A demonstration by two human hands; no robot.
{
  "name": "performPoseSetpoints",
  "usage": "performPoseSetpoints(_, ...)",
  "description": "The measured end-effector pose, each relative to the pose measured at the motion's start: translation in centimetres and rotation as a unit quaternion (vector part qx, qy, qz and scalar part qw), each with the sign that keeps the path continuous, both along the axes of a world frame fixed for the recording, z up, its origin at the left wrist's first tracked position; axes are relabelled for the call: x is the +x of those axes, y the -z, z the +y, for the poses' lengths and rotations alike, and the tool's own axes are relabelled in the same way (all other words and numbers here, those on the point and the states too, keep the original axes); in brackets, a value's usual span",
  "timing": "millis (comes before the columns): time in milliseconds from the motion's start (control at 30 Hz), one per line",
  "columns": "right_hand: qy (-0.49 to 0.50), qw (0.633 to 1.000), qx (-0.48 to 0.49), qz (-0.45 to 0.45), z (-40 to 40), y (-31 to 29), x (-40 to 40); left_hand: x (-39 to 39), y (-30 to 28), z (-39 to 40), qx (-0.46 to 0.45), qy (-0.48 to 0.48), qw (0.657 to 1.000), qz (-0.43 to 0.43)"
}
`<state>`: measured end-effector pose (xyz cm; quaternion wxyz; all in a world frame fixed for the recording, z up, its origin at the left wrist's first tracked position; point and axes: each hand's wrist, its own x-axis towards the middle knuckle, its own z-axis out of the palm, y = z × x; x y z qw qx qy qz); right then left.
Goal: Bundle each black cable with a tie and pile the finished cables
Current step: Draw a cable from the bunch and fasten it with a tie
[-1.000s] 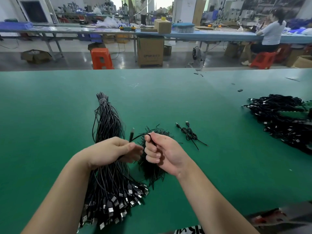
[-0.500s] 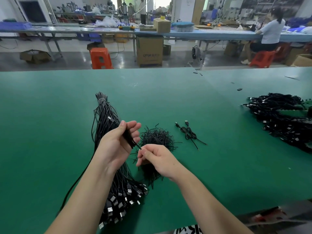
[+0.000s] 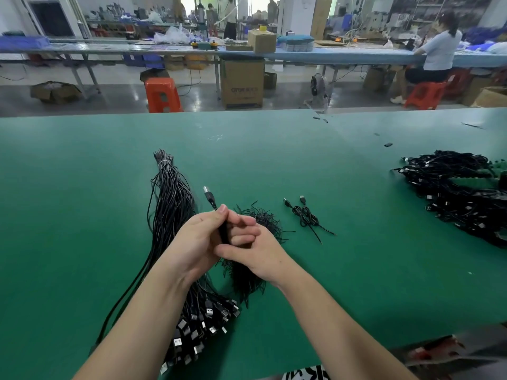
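Note:
My left hand grips a folded black cable whose USB plug sticks up past the fingertips. My right hand meets it from the right, its fingers curled against the same cable. Under my left forearm lies a long sheaf of loose black cables, tied at the far tip, with USB plugs fanned out near me. A heap of short black ties lies behind and under my right hand. One bundled cable rests to the right of the ties. A pile of finished cables sits far right.
The green table stretches wide around the work. Small black scraps lie far right. Beyond the table's far edge stand an orange stool, cardboard boxes and a long bench where a person sits.
My hands have come together. The left hand turned and now holds the folded cable upright with the plug raised. The right hand rose from the ties to the cable.

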<state>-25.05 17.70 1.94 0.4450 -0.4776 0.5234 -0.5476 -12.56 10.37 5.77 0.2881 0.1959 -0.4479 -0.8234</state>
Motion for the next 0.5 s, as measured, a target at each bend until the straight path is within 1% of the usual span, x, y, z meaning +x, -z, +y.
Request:
performPoseSetpoints(100,0.011,1.0,-0.016,-0.008,0.1,0.2,0.3,0.2,-0.1,-0.1,-0.018,0.049,0.999,-0.014)
performPoseSetpoints(233,0.042,0.998,-0.014,-0.038,0.1,0.8,1.0,0.6,-0.6,-0.7,-0.046,0.103,0.991,-0.074)
performPoseSetpoints(267,0.047,0.998,-0.015,-0.034,0.2,0.9,1.1,0.8,-0.7,-0.8,-0.057,0.116,0.987,-0.091)
performPoseSetpoints(333,0.078,0.997,-0.024,0.016,0.5,0.9,1.1,1.3,-1.0,-1.1,-0.101,0.126,0.977,-0.137)
performPoseSetpoints(367,0.108,0.992,-0.029,0.054,0.7,0.9,0.9,1.4,-1.2,-1.1,-0.147,0.113,0.966,-0.182)
performPoseSetpoints(400,0.139,0.984,-0.033,0.107,0.9,0.9,0.5,1.5,-1.3,-1.2,-0.219,0.087,0.939,-0.25)
performPoseSetpoints(433,0.157,0.97,-0.04,0.18,0.9,0.9,0.1,1.6,-1.4,-1.1,-0.306,0.051,0.89,-0.335)
performPoseSetpoints(467,0.164,0.948,-0.049,0.268,0.9,1.0,-0.3,1.5,-1.2,-1.1,-0.387,0.015,0.826,-0.411)
performPoseSetpoints(500,0.163,0.922,-0.053,0.348,0.9,1.1,-0.5,1.4,-1.0,-0.9,-0.446,-0.012,0.767,-0.46)
